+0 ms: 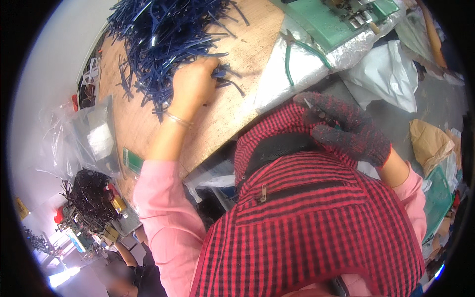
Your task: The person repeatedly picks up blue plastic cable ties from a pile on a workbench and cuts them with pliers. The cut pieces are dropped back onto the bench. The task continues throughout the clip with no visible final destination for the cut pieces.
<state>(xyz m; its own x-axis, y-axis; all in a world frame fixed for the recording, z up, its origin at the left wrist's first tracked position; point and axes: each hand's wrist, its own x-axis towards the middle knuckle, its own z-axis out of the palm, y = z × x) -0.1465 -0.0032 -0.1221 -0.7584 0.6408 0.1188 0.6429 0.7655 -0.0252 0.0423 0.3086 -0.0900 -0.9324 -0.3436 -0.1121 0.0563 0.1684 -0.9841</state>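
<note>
My bare left hand [195,81] is at the near right side of a heap of shiny dark-blue strips [159,41] on the wooden tabletop. Its fingers are curled around a few blue strips [219,74], whose ends stick out to the right. The fingertips themselves are hidden. In a dark knitted glove with red flecks, my right hand [345,128] rests above my lap, close to the table edge. It grips a small hand tool [326,118] with a pale metal tip and a bit of green; most of it is covered by the glove, so its exact kind is unclear.
Green-handled cutting pliers [289,55] lie open on silvery wrapping [274,83] beside a green machine base [315,24]. A clear plastic bag [92,137] and a green card [133,160] are at the left. Another person [143,273] sits at lower left.
</note>
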